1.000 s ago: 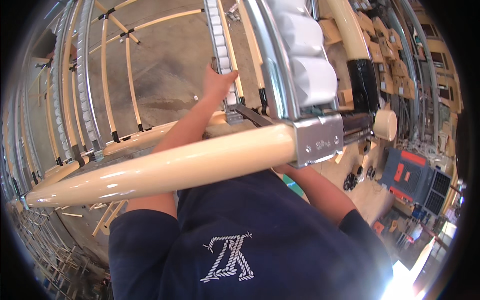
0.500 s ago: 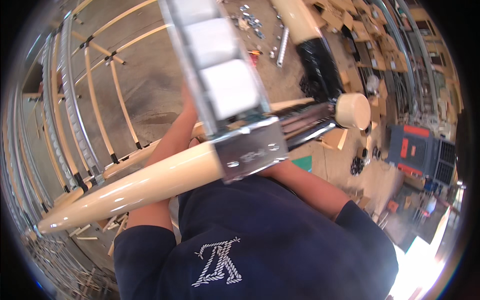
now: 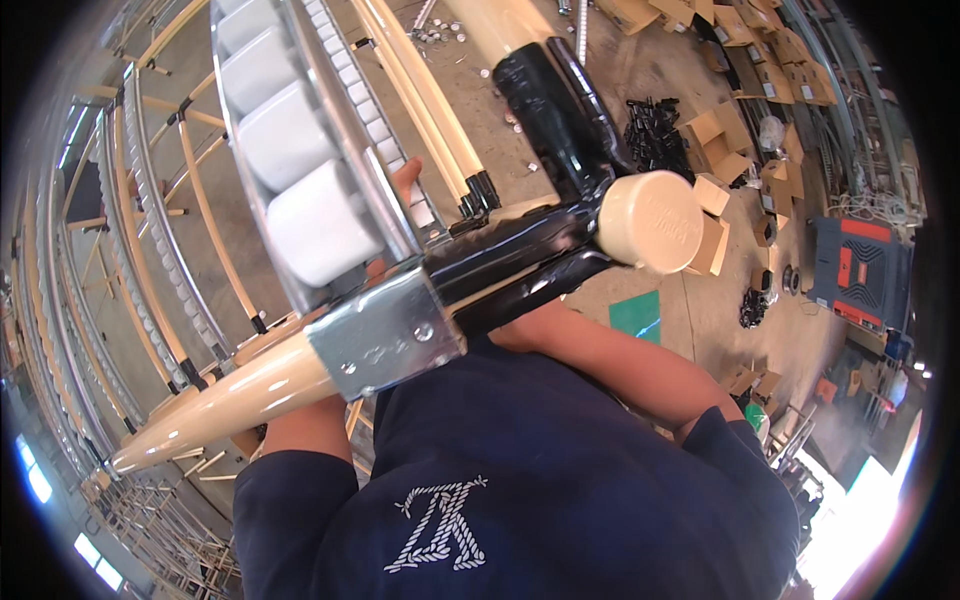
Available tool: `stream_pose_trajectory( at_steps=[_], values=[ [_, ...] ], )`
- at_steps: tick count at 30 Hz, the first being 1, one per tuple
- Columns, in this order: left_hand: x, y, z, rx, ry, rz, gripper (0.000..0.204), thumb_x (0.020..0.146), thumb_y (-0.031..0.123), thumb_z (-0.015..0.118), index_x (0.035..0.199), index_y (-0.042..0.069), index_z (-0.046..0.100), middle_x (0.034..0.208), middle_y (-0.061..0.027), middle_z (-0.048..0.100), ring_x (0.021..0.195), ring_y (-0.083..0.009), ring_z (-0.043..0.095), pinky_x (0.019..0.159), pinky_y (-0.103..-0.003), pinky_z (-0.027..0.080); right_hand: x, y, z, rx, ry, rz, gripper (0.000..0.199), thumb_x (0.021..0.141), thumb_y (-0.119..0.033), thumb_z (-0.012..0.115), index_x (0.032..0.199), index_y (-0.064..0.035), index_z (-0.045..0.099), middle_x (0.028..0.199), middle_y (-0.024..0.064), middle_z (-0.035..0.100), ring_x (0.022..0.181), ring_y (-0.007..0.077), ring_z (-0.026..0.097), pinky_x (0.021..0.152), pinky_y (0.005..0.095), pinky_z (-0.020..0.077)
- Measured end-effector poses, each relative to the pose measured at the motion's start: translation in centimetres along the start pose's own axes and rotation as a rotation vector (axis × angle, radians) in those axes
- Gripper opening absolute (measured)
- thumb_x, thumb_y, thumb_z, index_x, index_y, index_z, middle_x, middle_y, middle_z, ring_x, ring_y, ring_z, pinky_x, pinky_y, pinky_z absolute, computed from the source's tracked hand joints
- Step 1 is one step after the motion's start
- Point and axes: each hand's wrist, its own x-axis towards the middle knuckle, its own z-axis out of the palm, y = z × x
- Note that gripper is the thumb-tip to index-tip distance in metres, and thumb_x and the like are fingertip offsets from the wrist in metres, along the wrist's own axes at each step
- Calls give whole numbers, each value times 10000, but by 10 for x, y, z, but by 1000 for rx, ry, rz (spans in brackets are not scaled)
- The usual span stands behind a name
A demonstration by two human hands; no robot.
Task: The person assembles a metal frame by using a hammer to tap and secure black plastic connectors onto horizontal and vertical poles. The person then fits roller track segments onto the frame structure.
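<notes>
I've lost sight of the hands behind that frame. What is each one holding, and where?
It cannot be told. The cream tube and its metal bracket hide both hands; only fingertips show, by the roller rail.

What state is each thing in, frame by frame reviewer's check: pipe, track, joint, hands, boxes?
cream pipe: level, clamped in a metal bracket.
roller track: slanting up from the bracket.
black joint: fitted, cream end cap on.
left hand: mostly hidden behind the track.
right hand: hidden under the joint.
cardboard boxes: open, scattered.
</notes>
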Motion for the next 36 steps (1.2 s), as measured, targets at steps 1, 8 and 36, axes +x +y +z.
stream_pose_trajectory(
  at_steps=[1, 8, 36],
  values=[
    [-1, 2, 2, 0, -5, -2, 614, 720, 247, 846, 1208, -23, 591, 1051, -148, 702, 936, -258, 670, 847, -376, 521, -2, 9, 3, -13, -28, 30, 373, 1005, -365, 494, 1066, -29, 642, 901, 246, 694, 864, 449, 669, 798, 532, 517],
    [-8, 12, 4, -26, -18, 0, 625, 721, 245, 839, 1215, -29, 572, 1093, -172, 693, 996, -279, 668, 887, -379, 516, 0, 14, 4, -56, 42, -104, 288, 969, -264, 566, 1082, -25, 682, 944, 263, 691, 919, 457, 652, 841, 530, 502],
    [29, -63, 12, -301, -116, -62, 168, 915, 153, 683, 1039, 42, 662, 893, -59, 655, 827, -167, 640, 737, -331, 531, -176, 67, -28, 202, 196, 751, 327, 953, -349, 640, 983, -26, 676, 766, 214, 657, 712, 388, 645, 653, 448, 487]
  ],
)
